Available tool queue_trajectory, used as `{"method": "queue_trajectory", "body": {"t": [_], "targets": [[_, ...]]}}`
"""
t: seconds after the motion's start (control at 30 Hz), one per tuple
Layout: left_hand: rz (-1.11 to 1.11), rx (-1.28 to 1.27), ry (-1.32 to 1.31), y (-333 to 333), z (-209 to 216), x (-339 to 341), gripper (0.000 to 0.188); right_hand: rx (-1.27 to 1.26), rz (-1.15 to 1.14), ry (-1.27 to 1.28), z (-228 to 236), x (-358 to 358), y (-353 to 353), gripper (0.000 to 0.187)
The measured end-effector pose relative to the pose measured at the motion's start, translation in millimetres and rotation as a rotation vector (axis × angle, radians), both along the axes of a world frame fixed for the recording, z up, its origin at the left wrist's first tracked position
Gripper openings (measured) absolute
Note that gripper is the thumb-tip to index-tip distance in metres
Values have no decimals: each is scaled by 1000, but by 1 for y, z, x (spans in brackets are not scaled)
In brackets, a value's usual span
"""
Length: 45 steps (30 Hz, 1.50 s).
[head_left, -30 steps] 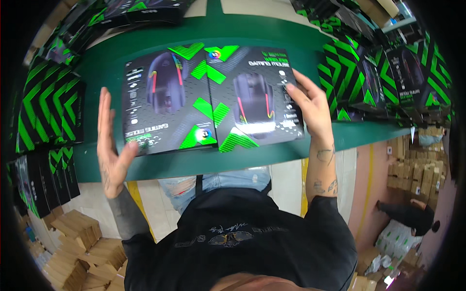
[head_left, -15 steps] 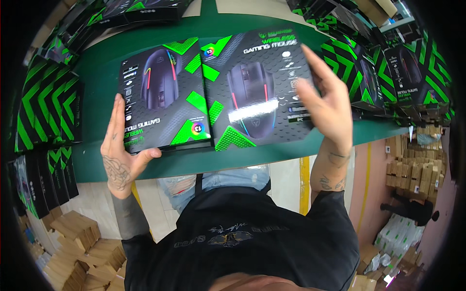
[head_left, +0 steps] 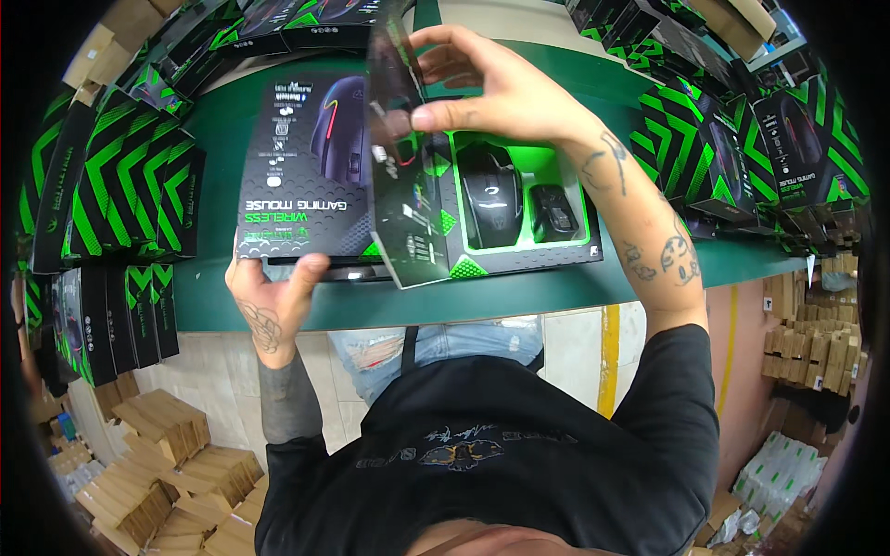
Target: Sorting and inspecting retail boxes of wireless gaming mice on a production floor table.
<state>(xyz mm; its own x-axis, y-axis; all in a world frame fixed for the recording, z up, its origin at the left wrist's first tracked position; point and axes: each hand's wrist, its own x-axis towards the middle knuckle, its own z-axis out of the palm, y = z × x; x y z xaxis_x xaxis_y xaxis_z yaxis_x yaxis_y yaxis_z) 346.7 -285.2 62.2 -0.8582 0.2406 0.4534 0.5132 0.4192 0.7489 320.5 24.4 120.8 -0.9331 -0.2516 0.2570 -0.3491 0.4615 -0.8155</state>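
Observation:
Two black-and-green gaming mouse boxes lie side by side on the green table. The left mouse box (head_left: 306, 208) is closed. My left hand (head_left: 269, 296) grips its near left corner, with the thumb at the front edge and the fingers partly hidden by the box. The right mouse box (head_left: 528, 262) has its lid (head_left: 403, 185) standing up, swung toward the left box and covering part of it. My right hand (head_left: 473, 83) is at the lid's inner side, thumb against it and fingers apart. Inside a bright green tray sit a black mouse (head_left: 491, 190) and a small black piece (head_left: 553, 211).
Stacked mouse boxes (head_left: 130, 176) stand at the left, with others (head_left: 788, 157) at the right and a row (head_left: 297, 28) along the back. The green table's near edge (head_left: 371, 315) runs before me. Brown cartons (head_left: 167, 426) are piled on the floor.
The right box's lid has swung up and leftward, uncovering the mouse. My right hand has moved from the box's right side to the lid. My left hand has shifted to the left box's near corner.

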Motion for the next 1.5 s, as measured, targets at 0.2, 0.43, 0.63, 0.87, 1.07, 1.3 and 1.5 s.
{"method": "queue_trajectory", "body": {"t": [0.2, 0.43, 0.63, 0.87, 1.07, 1.3, 1.5], "targets": [[-323, -346, 379, 82, 50, 24, 51, -252, 46, -509, 19, -45, 22, 73], [-149, -308, 406, 101, 9, 24, 15, -103, -520, 190, 13, 20, 50, 47], [-162, -525, 549, 93, -6, 38, 13, -218, -564, -153, -64, 143, 34, 76], [-263, -344, 491, 87, -33, 42, 27, -480, -458, 273, -83, 161, 6, 77], [-210, -229, 507, 87, -25, 50, 32, -535, -470, 271, -85, 155, 4, 81], [-144, -259, 576, 102, -3, 51, 58, -651, -599, 230, -95, 152, 12, 70], [-207, -534, 224, 114, 33, 40, 87, -939, -537, 208, -140, 162, 30, 68]]}}
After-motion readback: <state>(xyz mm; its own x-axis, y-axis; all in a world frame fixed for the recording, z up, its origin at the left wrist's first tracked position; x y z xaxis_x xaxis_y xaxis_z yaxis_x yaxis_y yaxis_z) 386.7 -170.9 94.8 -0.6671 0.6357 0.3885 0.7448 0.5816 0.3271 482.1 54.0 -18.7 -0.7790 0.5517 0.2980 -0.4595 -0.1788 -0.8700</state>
